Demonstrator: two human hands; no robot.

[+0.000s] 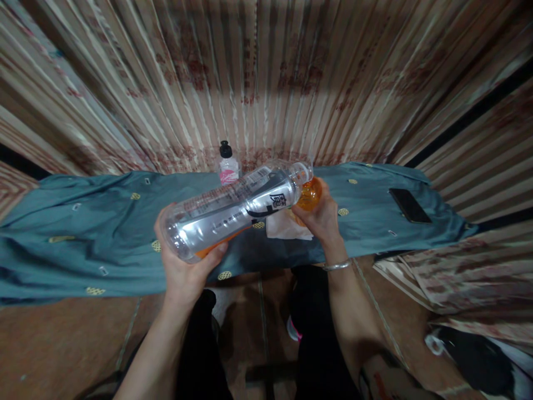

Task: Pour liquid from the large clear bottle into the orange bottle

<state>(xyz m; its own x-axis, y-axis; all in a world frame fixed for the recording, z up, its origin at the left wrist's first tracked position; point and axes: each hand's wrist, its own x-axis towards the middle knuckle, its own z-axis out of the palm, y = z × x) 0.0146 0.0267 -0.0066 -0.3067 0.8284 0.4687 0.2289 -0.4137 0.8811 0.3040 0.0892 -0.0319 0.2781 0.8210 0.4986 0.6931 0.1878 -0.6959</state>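
Observation:
My left hand (185,266) is wrapped round the base of a large clear plastic bottle (233,208) with a silver label and dark lettering. The bottle lies tilted in the air above the cloth, its neck up and to the right. Around an orange translucent container (310,194), my right hand (320,216) is closed, right beside the bottle's mouth. Whether the two mouths touch I cannot tell. Fingers and the bottle neck partly hide the container, so its full shape is unclear. Below the right hand a white tissue (287,229) rests on the cloth.
A small clear bottle (228,172) with a black cap and pink label stands at the table's back edge. A black phone (410,205) lies on the right of the teal tablecloth (83,233). Striped curtains (250,72) hang close behind and at the sides.

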